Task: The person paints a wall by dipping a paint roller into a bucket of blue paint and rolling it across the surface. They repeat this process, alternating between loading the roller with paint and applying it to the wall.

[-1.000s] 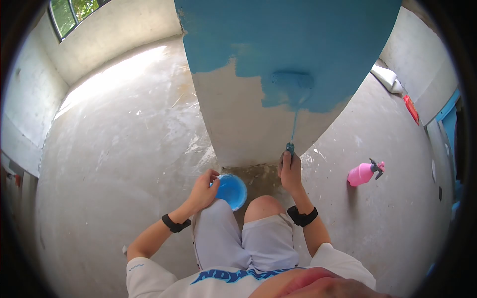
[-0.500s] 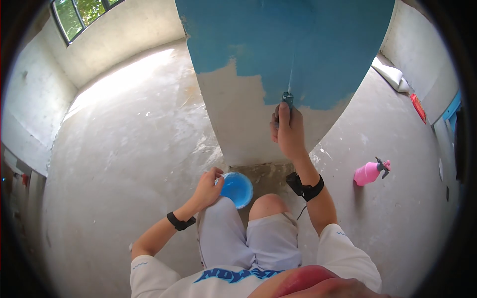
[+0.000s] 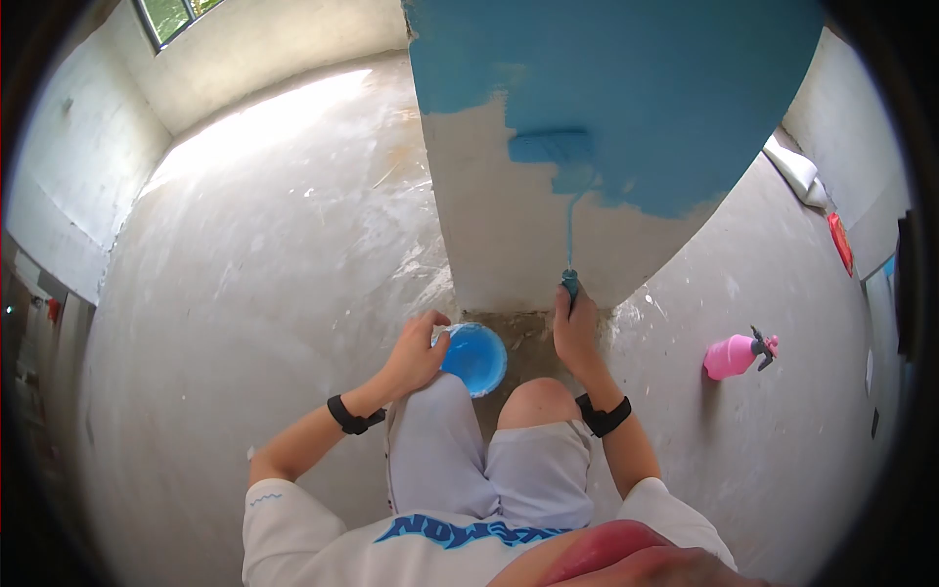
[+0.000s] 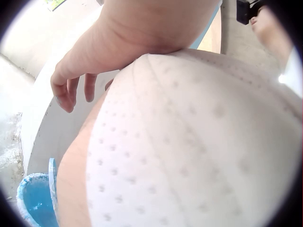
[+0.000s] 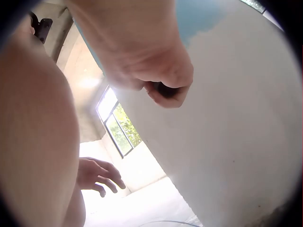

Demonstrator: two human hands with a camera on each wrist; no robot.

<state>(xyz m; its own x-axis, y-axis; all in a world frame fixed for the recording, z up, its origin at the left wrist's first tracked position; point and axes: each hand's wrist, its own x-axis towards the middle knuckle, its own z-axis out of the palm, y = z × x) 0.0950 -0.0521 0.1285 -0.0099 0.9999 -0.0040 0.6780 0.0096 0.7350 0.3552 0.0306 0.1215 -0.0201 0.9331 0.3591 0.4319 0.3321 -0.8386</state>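
Observation:
My right hand (image 3: 577,328) grips the handle of a paint roller (image 3: 570,235). The roller's blue sleeve lies against the wall panel (image 3: 489,225), at the ragged lower edge of the blue paint (image 3: 665,98). In the right wrist view the fingers (image 5: 168,100) curl round the dark handle end. Resting on the left knee, my left hand (image 3: 416,354) hangs with its fingers loosely bent and holds nothing, as the left wrist view also shows. Just beside it stands a blue bucket (image 3: 501,377) with paint inside, its rim smeared with pale paint.
A pink spray bottle (image 3: 729,358) stands on the grey floor (image 3: 284,254) to the right. Farther back on that side lie a white roll (image 3: 797,174) and a red packet (image 3: 840,245). A window (image 3: 171,18) is at the upper left.
My right hand went up the wall with the roller, then came back down. The roller now sits farther left on the panel, over part of the formerly bare edge. The left hand stayed on the knee.

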